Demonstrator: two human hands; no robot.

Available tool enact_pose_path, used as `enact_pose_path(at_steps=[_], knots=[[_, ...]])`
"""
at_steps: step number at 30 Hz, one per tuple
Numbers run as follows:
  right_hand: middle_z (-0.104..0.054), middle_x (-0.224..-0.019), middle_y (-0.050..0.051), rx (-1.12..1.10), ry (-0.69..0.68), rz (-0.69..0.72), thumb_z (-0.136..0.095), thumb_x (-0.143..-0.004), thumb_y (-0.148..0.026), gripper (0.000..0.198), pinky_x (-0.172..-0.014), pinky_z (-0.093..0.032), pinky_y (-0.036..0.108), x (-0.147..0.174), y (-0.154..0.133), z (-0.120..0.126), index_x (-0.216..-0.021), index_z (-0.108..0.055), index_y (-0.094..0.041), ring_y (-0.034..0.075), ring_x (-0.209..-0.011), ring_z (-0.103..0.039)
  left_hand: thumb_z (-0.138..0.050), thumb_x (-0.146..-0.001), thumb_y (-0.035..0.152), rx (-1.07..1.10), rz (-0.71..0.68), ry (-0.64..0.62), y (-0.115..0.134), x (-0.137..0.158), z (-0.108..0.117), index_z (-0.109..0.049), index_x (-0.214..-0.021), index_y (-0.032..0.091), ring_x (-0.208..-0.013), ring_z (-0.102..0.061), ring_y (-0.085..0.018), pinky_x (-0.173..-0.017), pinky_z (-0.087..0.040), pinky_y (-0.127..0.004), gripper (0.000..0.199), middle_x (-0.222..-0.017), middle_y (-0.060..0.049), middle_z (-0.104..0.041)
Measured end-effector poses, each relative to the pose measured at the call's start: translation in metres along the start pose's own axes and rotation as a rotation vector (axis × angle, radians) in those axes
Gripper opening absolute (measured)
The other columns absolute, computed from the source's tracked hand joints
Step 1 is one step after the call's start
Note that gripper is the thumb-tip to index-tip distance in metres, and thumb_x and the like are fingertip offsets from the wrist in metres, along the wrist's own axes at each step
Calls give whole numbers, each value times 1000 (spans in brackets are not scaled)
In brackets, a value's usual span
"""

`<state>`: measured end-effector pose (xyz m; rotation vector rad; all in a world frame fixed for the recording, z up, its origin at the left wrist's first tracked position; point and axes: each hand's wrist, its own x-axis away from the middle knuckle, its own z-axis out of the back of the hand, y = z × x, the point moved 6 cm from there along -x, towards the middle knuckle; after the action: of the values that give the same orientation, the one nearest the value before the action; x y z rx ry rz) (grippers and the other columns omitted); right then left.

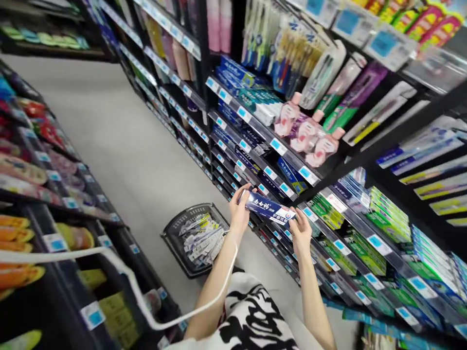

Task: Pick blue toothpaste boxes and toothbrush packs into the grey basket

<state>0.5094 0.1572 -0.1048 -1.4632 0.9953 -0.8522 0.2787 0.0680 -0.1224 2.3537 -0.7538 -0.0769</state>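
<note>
A dark blue and white toothpaste box (269, 208) is held level across both hands, its printed face toward me. My left hand (240, 206) grips the box's left end, fingers closed around it. At the other end, my right hand (300, 224) pinches the corner between thumb and fingers. Just beyond the box is a shelf (272, 172) of similar blue toothpaste boxes. Below my left forearm, a black basket (182, 221) on the floor holds many packaged toothbrushes (204, 238).
Pink bottles (306, 133) stand on the right shelf, under hanging toothbrush packs (292, 56). Green and white boxes (388, 214) fill the lower right shelves. Another shelf unit (65, 194) runs along the left. A white cable (146, 306) crosses in front of me. The grey aisle floor (105, 112) stretches ahead.
</note>
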Motion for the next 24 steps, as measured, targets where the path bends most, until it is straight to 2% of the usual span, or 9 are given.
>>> enact_pose_path(at_steps=[3, 6, 8, 11, 13, 17, 19, 21, 24], knots=[[-73, -122, 12, 133, -247, -166, -86, -72, -35, 80, -98, -56, 44, -22, 6, -40, -143, -53, -21, 27, -109, -70, -86, -75, 38, 62, 18, 84, 7, -21, 17, -75, -106, 21, -103, -75, -31, -81, -62, -37, 38, -117, -10, -76], [-76, -109, 8, 391, -488, -250, -88, -68, -33, 59, -90, -57, 39, -39, 15, -70, -122, -69, -18, 26, -97, -71, -84, -77, 37, 149, 56, 136, 2, -37, 32, -73, -110, 20, -105, -74, -31, -86, -62, -41, 39, -119, -12, -75], [-76, -101, 6, 479, -534, -247, -86, -71, -35, 46, -84, -56, 35, -52, 22, -83, -111, -73, -17, 23, -89, -70, -84, -78, 34, 222, 39, 161, 1, -49, 44, -71, -115, 23, -112, -72, -32, -92, -60, -43, 41, -132, -11, -69], [-76, -97, 6, 479, -473, -234, -83, -73, -37, 42, -81, -55, 34, -80, 35, -93, -108, -74, -17, 22, -85, -69, -82, -80, 34, 265, 17, 193, -1, -66, 75, -67, -126, 29, -126, -64, -32, -95, -59, -40, 49, -149, -9, -56], [-75, -96, 6, 483, -374, -191, -84, -72, -37, 42, -82, -55, 34, -105, 42, -96, -107, -73, -17, 22, -85, -69, -79, -82, 38, 202, 33, 217, -7, -72, 107, -67, -127, 29, -129, -60, -32, -96, -59, -40, 48, -152, -9, -54], [-74, -101, 7, 483, -126, -14, -86, -70, -35, 47, -85, -55, 33, -160, 38, -107, -110, -70, -15, 21, -90, -70, -74, -83, 46, -101, 90, 312, -29, -68, 183, -67, -125, 26, -123, -62, -31, -96, -58, -43, 48, -135, -10, -64], [-73, -105, 7, 468, -62, 60, -84, -73, -36, 48, -87, -56, 33, -184, 31, -118, -114, -68, -16, 20, -94, -70, -73, -83, 47, -229, 137, 345, -44, -59, 216, -65, -127, 26, -122, -62, -30, -97, -56, -45, 50, -131, -9, -66], [-72, -112, 8, 463, -48, 115, -80, -77, -38, 49, -87, -57, 33, -203, 23, -131, -119, -66, -16, 21, -96, -71, -72, -82, 48, -289, 178, 362, -58, -50, 239, -64, -125, 25, -122, -62, -30, -97, -56, -46, 49, -133, -10, -64], [-70, -119, 11, 490, -53, 176, -77, -81, -40, 51, -90, -58, 35, -225, 10, -149, -124, -64, -14, 21, -97, -72, -72, -80, 49, -326, 205, 387, -71, -40, 259, -65, -118, 23, -117, -64, -30, -93, -58, -47, 47, -137, -12, -60]])
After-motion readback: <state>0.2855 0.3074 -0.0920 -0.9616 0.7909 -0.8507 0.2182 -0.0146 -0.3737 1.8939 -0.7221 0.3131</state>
